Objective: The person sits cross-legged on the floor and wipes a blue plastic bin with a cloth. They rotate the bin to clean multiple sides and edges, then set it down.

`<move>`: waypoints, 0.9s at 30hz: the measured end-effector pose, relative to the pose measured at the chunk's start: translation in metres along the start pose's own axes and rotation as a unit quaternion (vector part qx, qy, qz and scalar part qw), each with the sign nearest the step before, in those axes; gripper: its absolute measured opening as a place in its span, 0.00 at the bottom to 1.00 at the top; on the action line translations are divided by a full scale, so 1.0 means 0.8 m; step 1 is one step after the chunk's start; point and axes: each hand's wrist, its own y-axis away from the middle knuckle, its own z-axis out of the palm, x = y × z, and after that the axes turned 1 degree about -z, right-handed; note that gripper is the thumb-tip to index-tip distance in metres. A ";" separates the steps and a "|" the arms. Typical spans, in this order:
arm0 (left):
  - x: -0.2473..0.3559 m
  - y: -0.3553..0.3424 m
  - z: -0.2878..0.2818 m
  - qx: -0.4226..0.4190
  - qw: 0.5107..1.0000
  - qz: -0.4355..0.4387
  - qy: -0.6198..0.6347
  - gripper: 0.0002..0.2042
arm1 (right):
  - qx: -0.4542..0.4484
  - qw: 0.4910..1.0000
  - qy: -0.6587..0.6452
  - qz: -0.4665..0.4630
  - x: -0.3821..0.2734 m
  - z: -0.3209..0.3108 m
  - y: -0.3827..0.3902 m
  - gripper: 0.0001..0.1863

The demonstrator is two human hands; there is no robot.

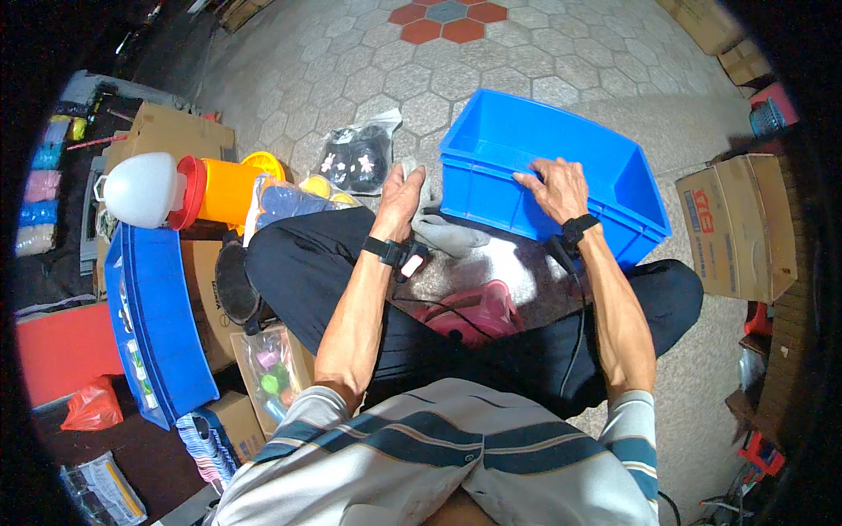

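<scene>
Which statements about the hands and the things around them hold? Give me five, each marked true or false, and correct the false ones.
1. The right hand is at the near rim of the blue bin. True.
2. The left hand is inside that bin. False: it is outside, to the bin's left.
3. A clear bag holding black items lies on the floor. True.
4. The grey cloth lies inside the bin. False: it lies outside, on the person's side.
5. Both wrists wear black straps. True.
</scene>
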 end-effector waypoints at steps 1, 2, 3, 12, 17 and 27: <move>0.005 0.003 0.000 -0.046 0.998 -0.025 0.033 0.11 | -0.002 1.000 0.000 0.005 -0.001 0.001 0.000 0.22; 0.012 0.006 0.001 -0.080 0.993 -0.058 0.067 0.11 | 0.004 1.000 -0.001 -0.001 -0.001 0.001 0.000 0.22; 0.018 0.011 0.004 -0.141 0.982 -0.047 0.115 0.10 | 0.006 1.000 -0.002 -0.004 -0.001 0.001 0.000 0.22; 0.025 -0.009 0.043 -0.093 0.985 -0.135 0.047 0.16 | 0.027 0.999 0.005 -0.040 0.001 0.005 0.003 0.22; -0.002 -0.027 0.049 -0.037 0.999 -0.021 -0.024 0.14 | 0.029 0.999 -0.002 -0.046 0.004 0.008 0.003 0.22; -0.009 -0.012 0.000 0.001 0.953 -0.237 0.188 0.10 | 0.021 0.999 0.002 -0.029 0.003 0.006 0.003 0.22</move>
